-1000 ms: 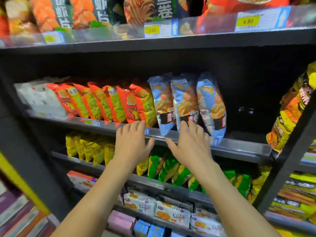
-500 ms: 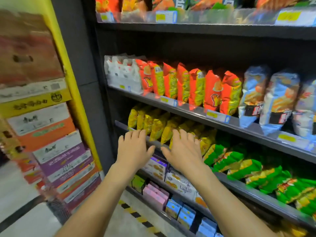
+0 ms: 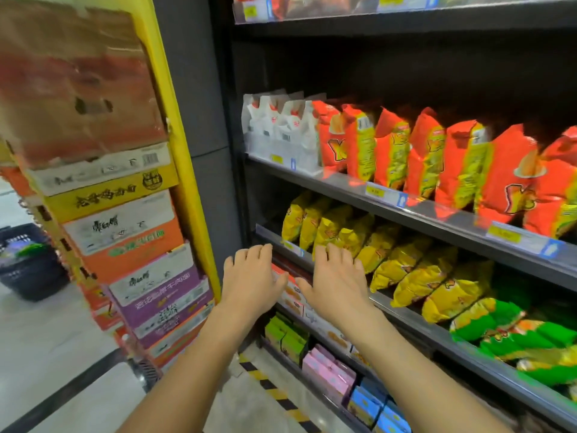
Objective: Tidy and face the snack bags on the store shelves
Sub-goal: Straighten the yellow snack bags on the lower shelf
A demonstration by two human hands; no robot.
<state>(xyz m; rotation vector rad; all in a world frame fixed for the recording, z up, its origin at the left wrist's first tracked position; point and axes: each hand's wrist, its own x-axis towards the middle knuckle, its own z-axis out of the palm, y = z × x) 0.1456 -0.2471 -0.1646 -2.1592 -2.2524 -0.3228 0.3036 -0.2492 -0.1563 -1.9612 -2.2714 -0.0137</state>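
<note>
Evidently the next job is the row of yellow snack bags (image 3: 384,260), which sit on the shelf (image 3: 268,234) at hand height. They have slumped sideways against one another like tipped dominoes, so they show edges and corners rather than their fronts. Both hands hover palm-down in front of the row's left end, near each other. The left hand (image 3: 251,281) is just off the shelf lip and the right hand (image 3: 337,281) is level with the first few bags. The fingers (image 3: 332,254) are straight, slightly spread and gripping nothing. I cannot tell whether the right fingertips actually touch a bag. That flat, open pose suits pushing the leaning bags upright and squaring them, rather than lifting one out. On the shelf above, the red bags (image 3: 421,151) stand taller but are turned partly side-on, beside a block of white packs (image 3: 278,129), so they probably need facing too. Green bags (image 3: 499,326) lie further right on the shelf below the yellow ones.
</note>
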